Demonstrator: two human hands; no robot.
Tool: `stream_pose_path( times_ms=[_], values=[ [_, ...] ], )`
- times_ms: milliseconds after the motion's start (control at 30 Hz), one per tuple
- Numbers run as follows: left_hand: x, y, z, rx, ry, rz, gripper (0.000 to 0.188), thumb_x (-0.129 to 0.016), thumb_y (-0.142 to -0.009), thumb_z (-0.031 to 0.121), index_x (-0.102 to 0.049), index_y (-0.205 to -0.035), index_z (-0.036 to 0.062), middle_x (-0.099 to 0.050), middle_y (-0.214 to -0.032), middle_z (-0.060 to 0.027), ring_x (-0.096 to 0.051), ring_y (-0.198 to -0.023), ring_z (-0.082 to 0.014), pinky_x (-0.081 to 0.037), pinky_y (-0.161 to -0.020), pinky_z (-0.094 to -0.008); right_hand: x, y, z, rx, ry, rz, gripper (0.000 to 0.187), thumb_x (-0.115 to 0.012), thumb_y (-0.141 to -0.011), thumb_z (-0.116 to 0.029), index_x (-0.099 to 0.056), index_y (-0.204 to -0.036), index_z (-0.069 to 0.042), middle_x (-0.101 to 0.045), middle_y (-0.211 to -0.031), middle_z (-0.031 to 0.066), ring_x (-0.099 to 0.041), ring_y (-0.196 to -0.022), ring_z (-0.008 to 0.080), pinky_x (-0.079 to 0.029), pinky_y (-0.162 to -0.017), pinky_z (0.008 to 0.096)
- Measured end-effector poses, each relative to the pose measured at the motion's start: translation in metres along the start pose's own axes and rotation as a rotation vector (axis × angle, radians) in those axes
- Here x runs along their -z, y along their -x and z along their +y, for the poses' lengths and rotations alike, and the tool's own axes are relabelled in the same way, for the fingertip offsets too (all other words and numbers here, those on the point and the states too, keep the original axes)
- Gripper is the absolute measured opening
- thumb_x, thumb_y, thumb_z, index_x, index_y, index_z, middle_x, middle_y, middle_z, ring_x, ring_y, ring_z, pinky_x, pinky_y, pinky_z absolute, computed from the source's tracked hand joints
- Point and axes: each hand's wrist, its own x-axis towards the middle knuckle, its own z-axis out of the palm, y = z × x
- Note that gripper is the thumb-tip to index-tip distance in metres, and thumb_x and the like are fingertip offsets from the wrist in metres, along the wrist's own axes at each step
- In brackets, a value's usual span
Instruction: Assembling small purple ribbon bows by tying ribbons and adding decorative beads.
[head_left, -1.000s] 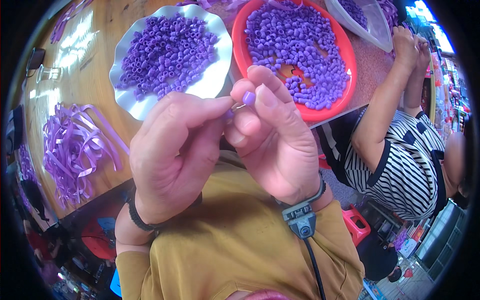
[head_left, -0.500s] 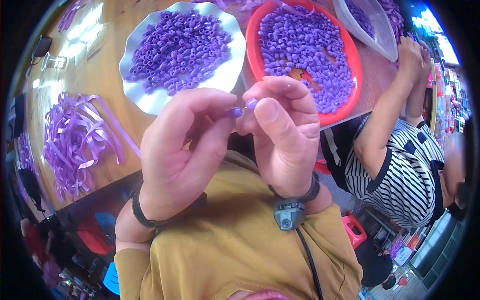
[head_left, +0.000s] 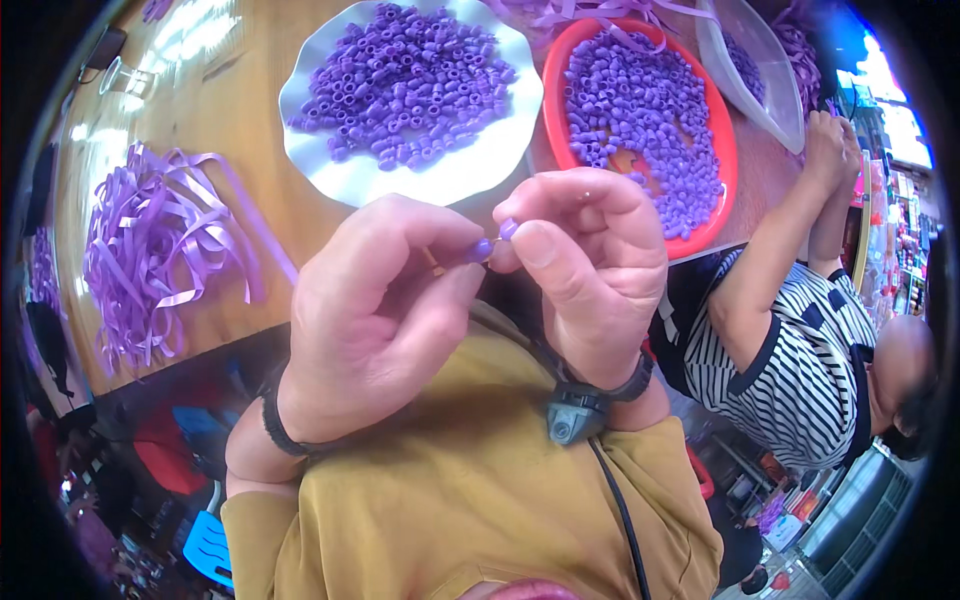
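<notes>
My left hand [head_left: 370, 310] pinches a small glossy purple bead [head_left: 481, 250] between thumb and fingertips. Close beside it, my right hand [head_left: 595, 280] holds another small purple piece [head_left: 508, 229] by thumb and forefinger. A thin, shiny bit shows between the two pieces; its kind is too small to make out. Beyond my hands, a white plate with a wavy rim [head_left: 420, 186] carries a heap of purple beads [head_left: 405, 85]. To its right, a red oval tray [head_left: 553, 110] holds many more purple beads [head_left: 640, 95].
A bundle of purple ribbons [head_left: 165, 255] lies on the wooden table [head_left: 235, 130] at left. A pale container [head_left: 790, 125] with beads stands far right. At right sits a co-worker in a striped shirt [head_left: 790, 370]. A blue stool [head_left: 208, 545] shows at lower left.
The view has shifted, so the plate and tray appear farther right. My hands sit slightly lower and to the right, both still pinching their purple pieces close together.
</notes>
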Motion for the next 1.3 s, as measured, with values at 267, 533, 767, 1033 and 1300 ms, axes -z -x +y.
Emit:
stream_pose_path(
  times_ms=[267, 533, 767, 1033, 1300],
  values=[
    [0.003, 0.005, -0.011, -0.121, -0.02, 0.104, 0.016, -0.06, -0.078, -0.007, -0.057, -0.091, 0.0009, -0.055, -0.078, -0.0034, -0.048, -0.06, -0.008, -0.039, -0.053, -0.021, -0.005, 0.003, 0.001, -0.002, 0.03, -0.073, 0.025, -0.06, -0.082, 0.006, -0.051, -0.105, 0.001, -0.06, -0.093, 0.0088, -0.059, -0.082, 0.0111, -0.05, -0.072, 0.0225],
    [0.004, 0.008, -0.011, -0.102, 0.085, 0.077, 0.013, -0.059, -0.08, -0.007, -0.057, -0.092, -0.0024, -0.056, -0.08, -0.0042, -0.055, -0.07, -0.0083, -0.043, -0.059, -0.0207, -0.007, 0.006, 0.003, -0.042, -0.029, -0.097, 0.02, -0.057, -0.082, 0.004, -0.053, -0.102, 0.002, -0.058, -0.094, 0.0142, -0.058, -0.075, 0.0151, -0.05, -0.067, 0.0258],
    [0.005, 0.006, -0.01, -0.138, 0.025, 0.066, 0.014, -0.059, -0.08, -0.007, -0.057, -0.093, -0.0026, -0.059, -0.085, -0.0062, -0.059, -0.076, -0.0099, -0.046, -0.063, -0.0215, -0.001, 0.002, 0.006, 0.026, -0.001, -0.149, 0.02, -0.059, -0.082, 0.006, -0.055, -0.101, 0.002, -0.058, -0.097, 0.0093, -0.059, -0.082, 0.0116, -0.051, -0.073, 0.0222],
    [0.003, 0.004, -0.008, -0.105, 0.059, 0.078, 0.013, -0.059, -0.08, -0.007, -0.057, -0.092, -0.002, -0.058, -0.084, -0.0061, -0.058, -0.073, -0.0087, -0.045, -0.061, -0.0207, 0.006, 0.001, 0.005, 0.047, 0.066, -0.188, 0.021, -0.061, -0.08, 0.007, -0.056, -0.099, 0.002, -0.056, -0.098, 0.01, -0.058, -0.088, 0.013, -0.049, -0.076, 0.0231],
    [0.0, 0.004, -0.009, -0.145, -0.055, 0.075, 0.014, -0.059, -0.079, -0.008, -0.058, -0.091, -0.0014, -0.057, -0.081, -0.0053, -0.056, -0.07, -0.0089, -0.045, -0.06, -0.0213, 0.001, 0.004, 0.002, -0.041, 0.033, -0.146, 0.028, -0.063, -0.077, 0.008, -0.053, -0.102, 0.001, -0.058, -0.096, 0.0096, -0.058, -0.086, 0.0128, -0.049, -0.075, 0.0237]
  ],
)
